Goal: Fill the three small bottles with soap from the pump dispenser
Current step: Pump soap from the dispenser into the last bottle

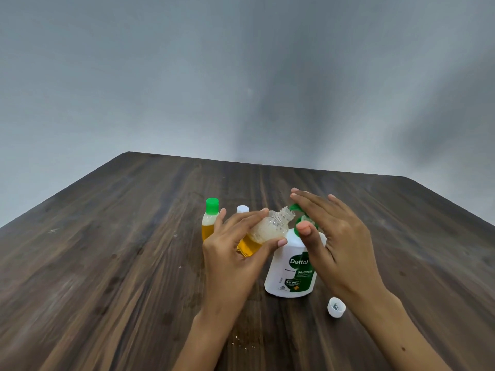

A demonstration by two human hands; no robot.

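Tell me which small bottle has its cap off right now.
The small bottle tilted in the left hand; the green-capped bottle and white-capped bottle behind stay closed.

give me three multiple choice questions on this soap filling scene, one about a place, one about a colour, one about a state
1. Where does the loose white cap lie?
A. on the table near the right forearm
B. on the green-capped bottle
C. in the left hand

2. What colour is the cap on the small bottle standing at the left?
A. red
B. green
C. black

3. In what state is the bottle that the left hand holds?
A. capped and upright
B. lying flat on the table
C. uncapped, tilted toward the pump dispenser

Answers:
1 A, the cap rests on the wooden table right of the dispenser.
2 B, its top is bright green.
3 C, its threaded neck is bare and leans toward the nozzle under the right hand.
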